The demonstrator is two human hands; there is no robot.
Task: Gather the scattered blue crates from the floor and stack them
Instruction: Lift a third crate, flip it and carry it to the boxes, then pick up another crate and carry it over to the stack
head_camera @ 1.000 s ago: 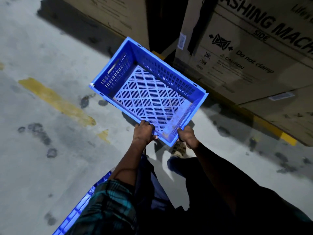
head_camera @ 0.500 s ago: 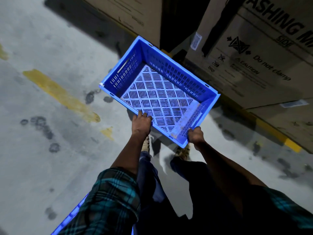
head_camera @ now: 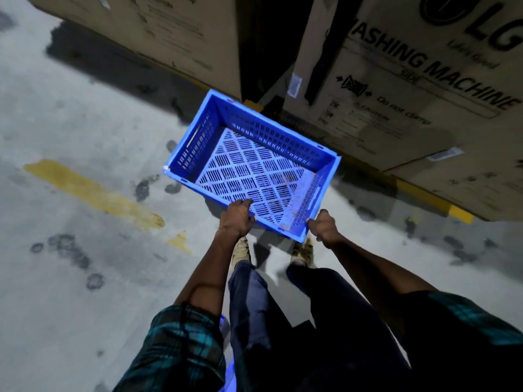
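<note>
Your left hand (head_camera: 236, 219) and right hand (head_camera: 324, 229) both grip the near rim of the empty blue crate (head_camera: 252, 168); it hangs above the concrete floor (head_camera: 70, 137)

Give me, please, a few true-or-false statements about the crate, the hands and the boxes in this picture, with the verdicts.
1. Both hands grip the blue crate at its near rim. True: the left hand and the right hand each hold it.
2. The crate holds bottles. False: it is empty.
3. Cardboard boxes stand beyond the crate. True.
4. The crate's floor is solid. False: it is slotted.
5. The floor paint mark is red. False: it is yellow.
</note>
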